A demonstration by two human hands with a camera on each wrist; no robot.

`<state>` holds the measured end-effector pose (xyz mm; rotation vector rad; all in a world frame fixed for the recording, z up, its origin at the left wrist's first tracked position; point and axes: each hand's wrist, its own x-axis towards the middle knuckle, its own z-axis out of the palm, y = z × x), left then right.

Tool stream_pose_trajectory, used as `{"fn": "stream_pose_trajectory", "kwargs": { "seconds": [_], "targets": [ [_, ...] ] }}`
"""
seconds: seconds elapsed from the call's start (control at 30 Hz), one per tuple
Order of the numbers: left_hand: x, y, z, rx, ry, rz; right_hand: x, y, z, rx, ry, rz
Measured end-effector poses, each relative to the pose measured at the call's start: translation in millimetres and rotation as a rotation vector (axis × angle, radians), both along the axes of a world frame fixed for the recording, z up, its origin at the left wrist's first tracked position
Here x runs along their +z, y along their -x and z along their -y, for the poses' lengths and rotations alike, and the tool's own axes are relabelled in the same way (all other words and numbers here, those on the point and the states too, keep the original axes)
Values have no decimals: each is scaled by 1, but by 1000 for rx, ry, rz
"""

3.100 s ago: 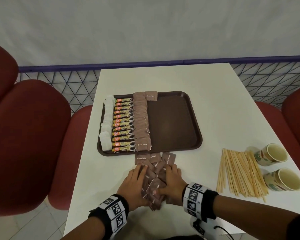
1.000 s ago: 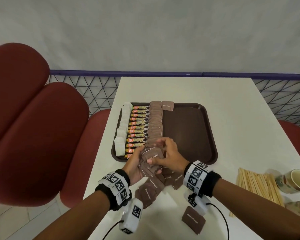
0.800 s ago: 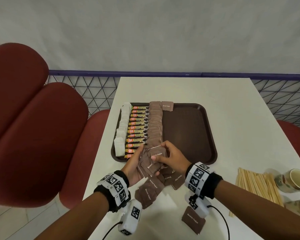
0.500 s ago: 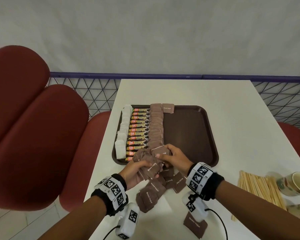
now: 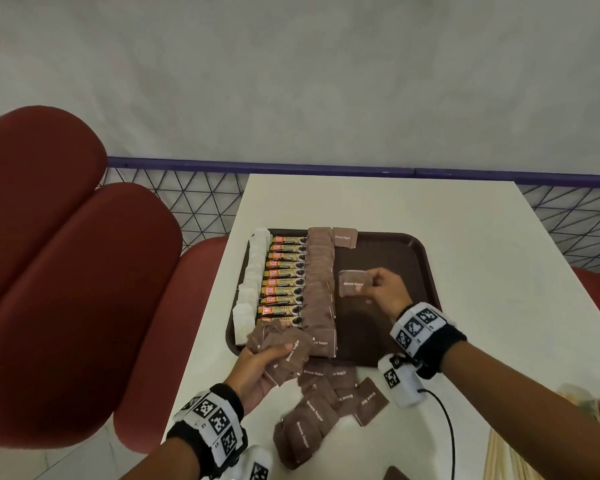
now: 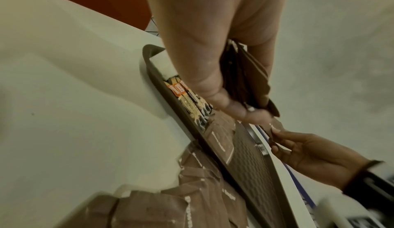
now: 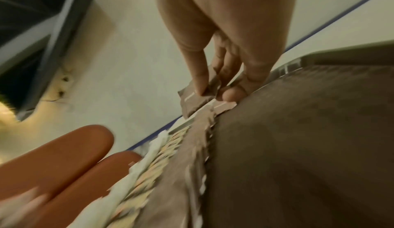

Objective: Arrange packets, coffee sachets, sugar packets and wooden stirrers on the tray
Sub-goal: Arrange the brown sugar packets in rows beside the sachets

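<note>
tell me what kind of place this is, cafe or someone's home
Most likely a cafe or canteen seating area. A brown serving tray holds rows of coffee sachets and brown sugar packets, on a white table beside red padded seats.

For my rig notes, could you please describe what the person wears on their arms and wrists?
Both forearms are bare, without sleeves. Each wrist carries a black band with white panels printed with black square markers. A small white marked camera module hangs under the right wrist, trailing a thin black cable.
</note>
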<state>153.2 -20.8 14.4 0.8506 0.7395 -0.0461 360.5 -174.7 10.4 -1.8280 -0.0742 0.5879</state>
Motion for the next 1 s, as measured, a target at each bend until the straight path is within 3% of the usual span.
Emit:
{"fn": "stream_pose_trajectory", "kwargs": {
  "seconds": [0.17,0.33,1.0],
  "targets": [
    [1,0,-13,36,-25,-18,-23,-67,-25,-184,119,83],
    [1,-3,-26,47,-42,10,-32,-99,-54,-221,220,158],
    [2,-5,-45,62,9,91,-53,-116,-85,-116,423,312]
  ]
}}
